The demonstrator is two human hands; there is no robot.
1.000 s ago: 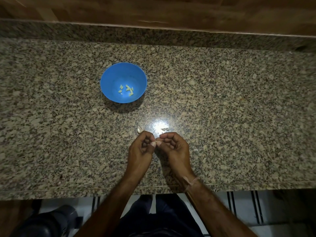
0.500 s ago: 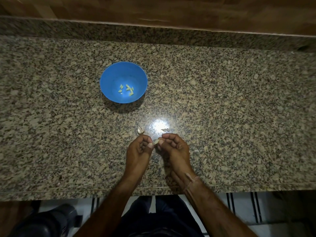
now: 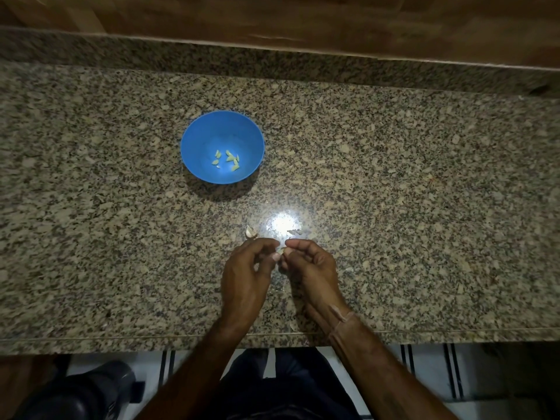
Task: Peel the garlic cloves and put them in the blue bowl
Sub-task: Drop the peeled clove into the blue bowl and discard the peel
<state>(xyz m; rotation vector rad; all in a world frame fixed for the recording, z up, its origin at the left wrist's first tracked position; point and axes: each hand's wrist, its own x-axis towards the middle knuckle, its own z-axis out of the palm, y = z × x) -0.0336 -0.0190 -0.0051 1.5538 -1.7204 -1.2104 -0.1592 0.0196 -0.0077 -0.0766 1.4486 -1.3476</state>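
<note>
STEP IN HAND: peeling one clove; judged approx. mid-task.

Left grip (image 3: 245, 277) and right grip (image 3: 312, 271) meet fingertip to fingertip above the desk (image 3: 394, 177), near its front edge. Both are curled and pinch the same small garlic clove (image 3: 281, 251) between them. Only a pale sliver of it shows, so the amount of skin left on it cannot be told.

Blue bowl (image 3: 194, 147) stands well apart, further back and to the left, with several peeled cloves (image 3: 229, 160) at its bottom. One unpeeled clove (image 3: 251, 231) lies on the desk just beyond the left grip. A scrap of skin (image 3: 294, 231) lies near it, to the right, at the edge of a glare spot.

HANDLING (judgement):
- Clove: very light, small, firm; should not deform under a pinch. Peeled surface prob. tacky or slick, so it may squirt out of the fingers.
- Skin: papery and thin; prob. tears into bits and clings to fingertips.
- Hold pt.: one grip on the clove's flanks, the other working a nail at the root end, where skin lifts easiest.
- Transfer: keep the pinch, carry over the bowl rim, release low — a light clove can bounce out.
</note>
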